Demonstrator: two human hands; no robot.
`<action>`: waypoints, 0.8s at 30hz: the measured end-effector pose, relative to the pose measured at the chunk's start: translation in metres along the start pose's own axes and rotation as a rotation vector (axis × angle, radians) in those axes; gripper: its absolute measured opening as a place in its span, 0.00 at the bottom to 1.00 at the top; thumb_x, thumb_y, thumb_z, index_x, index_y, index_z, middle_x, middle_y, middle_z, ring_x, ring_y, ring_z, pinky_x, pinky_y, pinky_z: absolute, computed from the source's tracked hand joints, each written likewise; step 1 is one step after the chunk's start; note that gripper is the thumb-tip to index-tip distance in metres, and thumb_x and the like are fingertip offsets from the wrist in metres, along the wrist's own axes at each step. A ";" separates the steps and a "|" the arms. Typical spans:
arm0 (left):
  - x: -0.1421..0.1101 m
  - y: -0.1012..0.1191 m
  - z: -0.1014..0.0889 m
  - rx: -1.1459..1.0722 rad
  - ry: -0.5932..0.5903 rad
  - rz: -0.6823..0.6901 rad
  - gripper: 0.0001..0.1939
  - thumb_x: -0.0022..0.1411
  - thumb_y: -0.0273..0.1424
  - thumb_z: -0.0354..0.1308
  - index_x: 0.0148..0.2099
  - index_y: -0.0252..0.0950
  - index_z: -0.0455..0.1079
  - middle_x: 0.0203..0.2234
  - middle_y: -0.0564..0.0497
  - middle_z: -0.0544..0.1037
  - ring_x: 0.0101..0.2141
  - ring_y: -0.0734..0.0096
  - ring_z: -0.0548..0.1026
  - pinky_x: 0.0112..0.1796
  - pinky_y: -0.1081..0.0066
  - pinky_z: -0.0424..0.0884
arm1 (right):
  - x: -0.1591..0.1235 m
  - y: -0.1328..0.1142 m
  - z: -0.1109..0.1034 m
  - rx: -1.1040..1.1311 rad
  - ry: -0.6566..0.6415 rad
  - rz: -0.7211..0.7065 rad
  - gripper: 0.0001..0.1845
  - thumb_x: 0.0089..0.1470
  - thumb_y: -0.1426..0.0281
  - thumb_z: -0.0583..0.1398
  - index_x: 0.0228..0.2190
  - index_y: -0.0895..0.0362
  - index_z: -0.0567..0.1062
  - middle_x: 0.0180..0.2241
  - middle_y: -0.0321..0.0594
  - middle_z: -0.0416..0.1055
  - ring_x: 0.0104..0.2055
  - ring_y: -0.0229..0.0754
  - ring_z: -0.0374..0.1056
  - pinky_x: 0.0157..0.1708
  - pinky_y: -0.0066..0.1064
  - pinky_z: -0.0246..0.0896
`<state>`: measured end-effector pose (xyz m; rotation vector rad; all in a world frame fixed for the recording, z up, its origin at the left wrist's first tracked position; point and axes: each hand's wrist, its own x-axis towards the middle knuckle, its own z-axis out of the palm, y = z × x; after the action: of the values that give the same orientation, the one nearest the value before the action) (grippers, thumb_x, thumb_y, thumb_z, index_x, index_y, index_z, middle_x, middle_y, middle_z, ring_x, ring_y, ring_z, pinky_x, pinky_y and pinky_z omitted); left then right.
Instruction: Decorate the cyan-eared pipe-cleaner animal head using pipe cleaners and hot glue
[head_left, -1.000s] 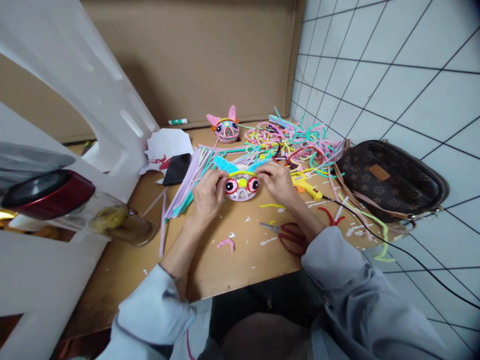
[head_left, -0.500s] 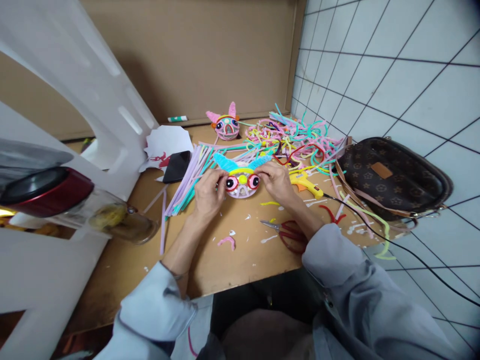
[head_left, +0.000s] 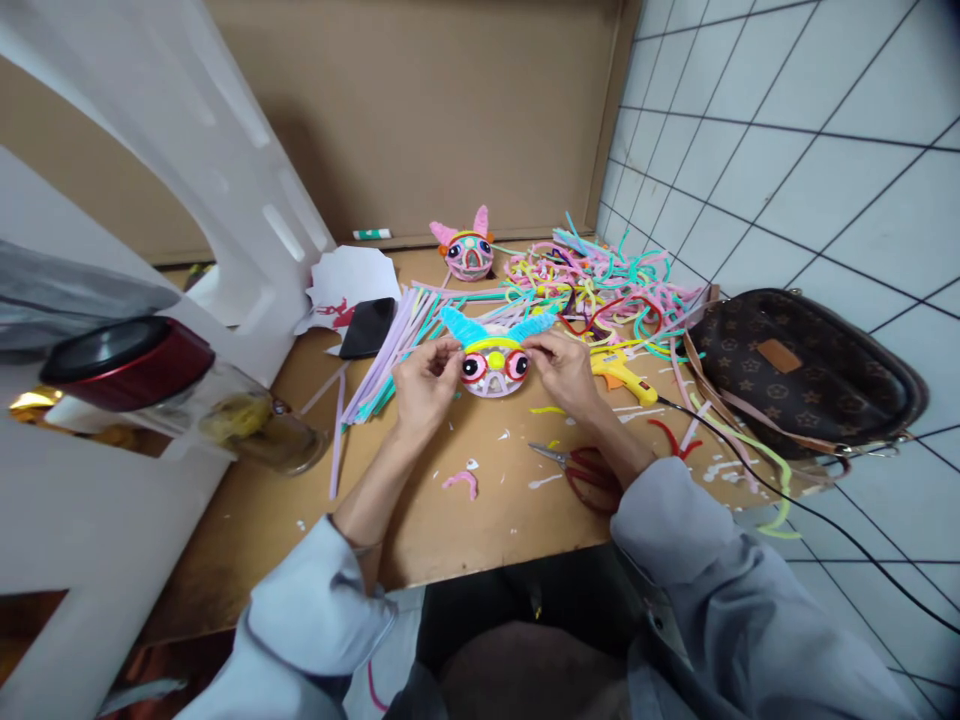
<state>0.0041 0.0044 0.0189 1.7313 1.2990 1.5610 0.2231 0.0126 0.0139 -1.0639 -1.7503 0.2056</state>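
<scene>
View shifted slightly, left hand pinching blue-eared figure, right hand likewise

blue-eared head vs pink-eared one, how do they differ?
Position: the blue-eared head is between the left hand and right hand; the pink-eared head sits untouched at the back of the table.
Ears: the blue-eared head's spread wide; one of the pink-eared head's stands nearly upright.
Eyes: the blue-eared head's have red rings; the pink-eared head's don't.
Shared: two ears, two big eyes.
</scene>
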 end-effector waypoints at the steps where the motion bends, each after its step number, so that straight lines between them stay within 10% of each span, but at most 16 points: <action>1: 0.000 0.000 0.001 -0.040 0.003 -0.041 0.16 0.56 0.40 0.64 0.40 0.33 0.76 0.32 0.46 0.83 0.31 0.67 0.80 0.35 0.69 0.76 | 0.000 -0.001 0.000 -0.003 -0.002 0.009 0.11 0.56 0.75 0.58 0.31 0.54 0.81 0.33 0.39 0.79 0.36 0.43 0.72 0.41 0.35 0.68; 15: 0.005 0.011 -0.003 -0.324 0.007 -0.413 0.27 0.42 0.41 0.74 0.42 0.31 0.77 0.29 0.47 0.82 0.25 0.70 0.77 0.23 0.75 0.70 | -0.002 -0.005 0.000 0.008 0.044 0.065 0.09 0.56 0.71 0.59 0.30 0.55 0.80 0.31 0.40 0.79 0.33 0.43 0.72 0.37 0.36 0.69; 24: 0.005 0.005 0.002 -0.307 -0.006 -0.350 0.16 0.46 0.40 0.68 0.35 0.34 0.80 0.27 0.49 0.81 0.24 0.73 0.72 0.24 0.74 0.69 | -0.002 -0.008 -0.002 -0.036 0.048 0.026 0.09 0.56 0.72 0.58 0.29 0.54 0.80 0.30 0.39 0.78 0.32 0.43 0.72 0.35 0.35 0.68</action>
<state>0.0070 0.0069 0.0245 1.2453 1.2072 1.4581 0.2203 0.0060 0.0184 -1.1098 -1.7035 0.1643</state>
